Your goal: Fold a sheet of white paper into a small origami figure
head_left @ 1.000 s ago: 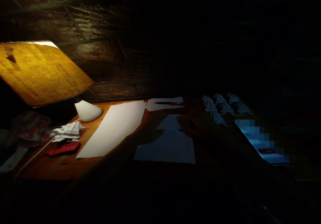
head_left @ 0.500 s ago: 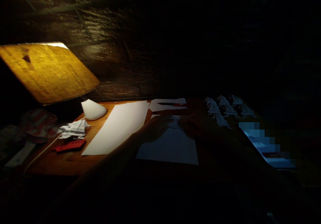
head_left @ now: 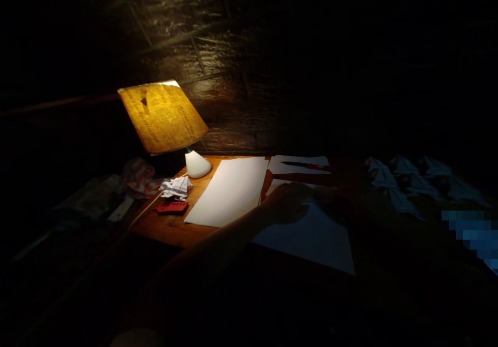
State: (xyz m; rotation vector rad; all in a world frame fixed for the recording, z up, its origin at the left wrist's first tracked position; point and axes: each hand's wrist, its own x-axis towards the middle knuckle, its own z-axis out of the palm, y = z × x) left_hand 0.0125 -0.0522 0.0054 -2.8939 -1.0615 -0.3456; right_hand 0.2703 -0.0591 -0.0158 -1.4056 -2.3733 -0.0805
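A white sheet of paper [head_left: 311,243] lies in shadow on the wooden table, with its near edge towards me. My left hand [head_left: 286,202] is at the far part of this sheet, its fingers curled against the paper. Close beside it, my right hand [head_left: 342,204] is over the sheet's far right part, so dark that its fingers cannot be made out. To the left lies a stack of white paper [head_left: 229,189], lit by the lamp. Behind my hands, a knife [head_left: 299,165] with a dark blade and red handle rests on more white paper [head_left: 280,165].
A lamp with a yellow shade [head_left: 165,116] and white base [head_left: 198,164] stands left. Near it are crumpled or folded paper [head_left: 176,187], a red object [head_left: 171,208] and a striped cloth [head_left: 138,178]. Several folded paper shapes [head_left: 404,202] sit right, before a blurred bluish patch [head_left: 472,235].
My view has turned left and drawn back a little, so everything sits further right and the lamp looks smaller. Both hands stay at the sheet's far part.
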